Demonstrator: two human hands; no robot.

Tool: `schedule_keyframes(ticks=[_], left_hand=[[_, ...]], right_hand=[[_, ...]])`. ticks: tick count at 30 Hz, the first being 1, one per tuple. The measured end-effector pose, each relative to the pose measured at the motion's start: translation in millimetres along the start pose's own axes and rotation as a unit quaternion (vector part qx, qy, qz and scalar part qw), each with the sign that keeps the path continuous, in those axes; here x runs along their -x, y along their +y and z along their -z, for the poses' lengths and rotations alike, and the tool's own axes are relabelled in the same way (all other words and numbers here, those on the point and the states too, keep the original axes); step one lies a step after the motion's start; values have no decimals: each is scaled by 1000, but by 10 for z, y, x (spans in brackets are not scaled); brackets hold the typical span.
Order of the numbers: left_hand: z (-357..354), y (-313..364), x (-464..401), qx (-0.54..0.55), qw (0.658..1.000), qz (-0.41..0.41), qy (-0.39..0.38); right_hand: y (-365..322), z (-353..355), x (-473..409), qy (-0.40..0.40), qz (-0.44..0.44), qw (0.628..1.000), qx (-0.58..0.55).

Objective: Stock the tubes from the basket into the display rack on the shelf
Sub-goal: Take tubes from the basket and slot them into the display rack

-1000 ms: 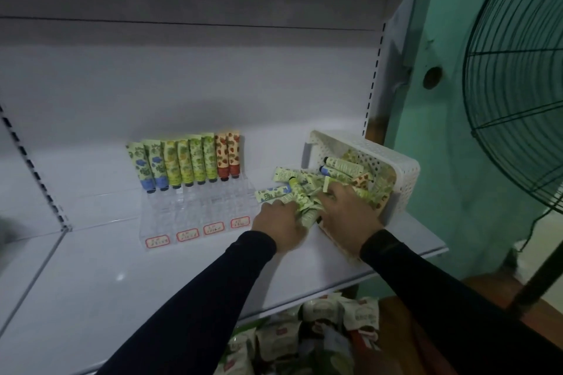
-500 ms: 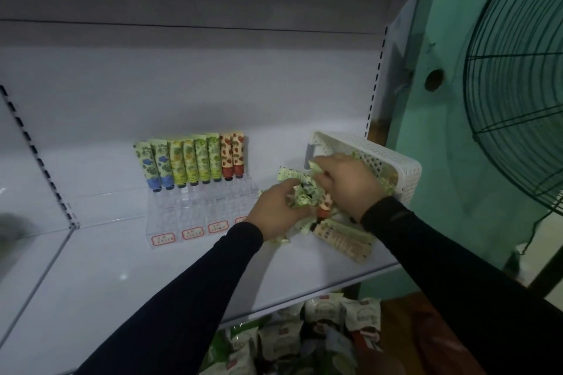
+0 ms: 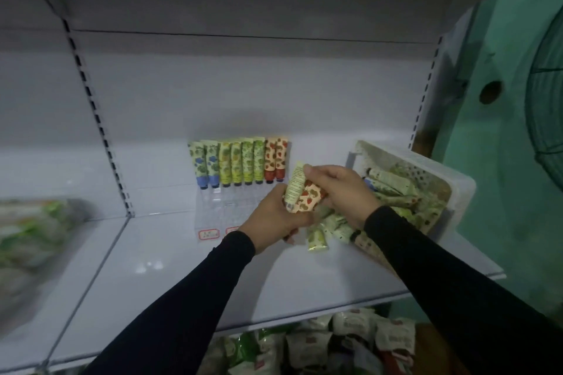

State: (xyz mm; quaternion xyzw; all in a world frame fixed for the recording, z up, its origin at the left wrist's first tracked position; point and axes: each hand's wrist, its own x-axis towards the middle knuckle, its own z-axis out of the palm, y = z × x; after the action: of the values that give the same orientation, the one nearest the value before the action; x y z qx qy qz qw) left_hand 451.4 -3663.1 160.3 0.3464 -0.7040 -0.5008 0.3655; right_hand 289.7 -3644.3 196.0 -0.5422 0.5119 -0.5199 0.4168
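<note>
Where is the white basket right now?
In the head view, the white basket sits tilted at the shelf's right end, right of the display rack.

Both hands holding tubes between rack and tilted basket

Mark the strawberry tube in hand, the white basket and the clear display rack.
strawberry tube [image 3: 309, 199], head view, printed body.
white basket [image 3: 457, 184], head view, right rim.
display rack [image 3: 227, 202], head view, empty clear slots.
</note>
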Motion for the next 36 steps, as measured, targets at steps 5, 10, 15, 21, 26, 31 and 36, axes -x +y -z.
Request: schedule_keyframes(ticks=[5,10,15,21,26,31,36], left_hand=[[307,-132,142,55,996,-23,73],[498,-300,212,60,992,-8,107],[774,-462,189,70,975,-1,212],[1000,-525,195,-6,952,-50,302],[996,-607,188,-52,941,-47,332],[1006,-704,147,-46,936,-55,346],[1009,-740,146,-42,933,-49,353]], right_hand=[[135,-374,24,-100,-55,990,-78],[200,-626,-38,-82,-63,993,-62],[215,-556,-258,8,-14,999,-36],[183,-406,-606,117,97,986,62],[197,-372,-857,155,105,979,83],[244,-422,-980,150,115,975,114],[254,-472,-1036,141,138,970,140]])
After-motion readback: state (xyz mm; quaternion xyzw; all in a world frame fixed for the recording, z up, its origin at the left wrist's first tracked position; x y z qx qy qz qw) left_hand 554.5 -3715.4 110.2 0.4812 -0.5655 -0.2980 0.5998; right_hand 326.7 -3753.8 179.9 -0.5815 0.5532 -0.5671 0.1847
